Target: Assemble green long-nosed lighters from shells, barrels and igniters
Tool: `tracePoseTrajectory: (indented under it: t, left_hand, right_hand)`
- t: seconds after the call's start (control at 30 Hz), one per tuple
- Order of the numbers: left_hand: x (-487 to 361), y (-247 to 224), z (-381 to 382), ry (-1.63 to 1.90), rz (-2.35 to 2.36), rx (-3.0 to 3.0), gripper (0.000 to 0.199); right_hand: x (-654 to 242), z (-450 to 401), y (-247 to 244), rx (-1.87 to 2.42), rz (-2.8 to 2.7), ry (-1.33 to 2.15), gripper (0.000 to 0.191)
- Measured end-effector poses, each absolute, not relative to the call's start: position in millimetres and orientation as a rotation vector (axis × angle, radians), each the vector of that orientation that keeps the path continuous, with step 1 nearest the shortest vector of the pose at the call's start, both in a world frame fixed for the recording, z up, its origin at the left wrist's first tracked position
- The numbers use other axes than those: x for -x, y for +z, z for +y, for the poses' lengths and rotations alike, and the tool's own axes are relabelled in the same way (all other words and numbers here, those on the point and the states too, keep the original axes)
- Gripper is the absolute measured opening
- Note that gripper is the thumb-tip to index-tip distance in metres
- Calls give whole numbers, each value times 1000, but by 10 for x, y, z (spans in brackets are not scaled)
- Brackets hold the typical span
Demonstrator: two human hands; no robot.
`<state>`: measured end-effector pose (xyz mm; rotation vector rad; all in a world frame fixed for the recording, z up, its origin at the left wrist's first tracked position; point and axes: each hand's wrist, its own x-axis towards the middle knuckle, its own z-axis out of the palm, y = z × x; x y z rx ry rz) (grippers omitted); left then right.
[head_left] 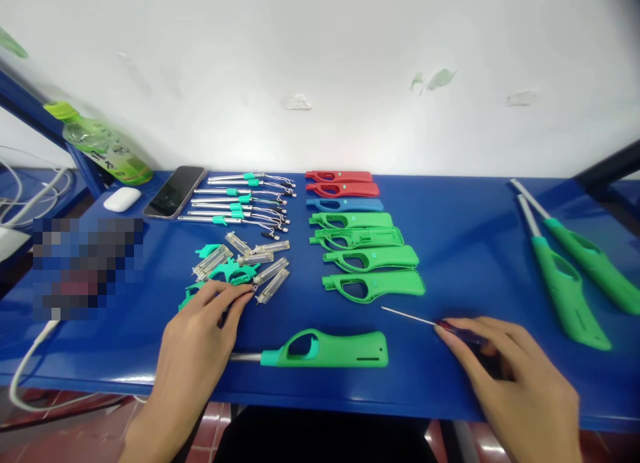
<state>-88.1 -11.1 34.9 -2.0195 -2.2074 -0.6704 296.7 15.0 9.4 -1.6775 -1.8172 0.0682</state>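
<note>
My right hand [510, 370] is closed around the dark handle of a screwdriver [407, 314], whose thin shaft points left over the table. My left hand [205, 330] pinches thumb and forefinger together beside the clear fuel tanks [271, 285]; what lies between the fingertips is too small to make out. Teal plastic triggers [231, 271] lie partly under and just beyond that hand. In front of me rests a green gas lighter [345, 350] with its metal barrel toward the left, partly hidden by my left wrist.
Several lighter shell halves in green [395, 257], blue [345, 204] and red [350, 189] form a column. Metal barrels with wires [220, 205] lie to their left. Two green lighters [570, 290] are at the right. A phone [176, 192], white case [122, 199] and bottle [107, 146] stand back left.
</note>
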Motion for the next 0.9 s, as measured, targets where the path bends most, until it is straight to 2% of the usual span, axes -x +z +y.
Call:
tracePoseTrajectory:
  t: [0.2,0.43,0.6,0.9]
  left_hand:
    - [911,358,-105,-584,-2166,2081,35]
    - [897,377,-117,-459,-2179,2073,34]
    - [916,434,-145,-492,-2211,2065,34]
    - [966,384,-115,-479,-2292,2087,37]
  right_hand:
    - [-2947,150,110,1661,-1730,115,37]
    - [-2965,93,101,1812,-1591,127,51]
    - [-2968,72,96,1856,-1485,220,49]
    - [-2961,76,101,1845,-1541,174,53]
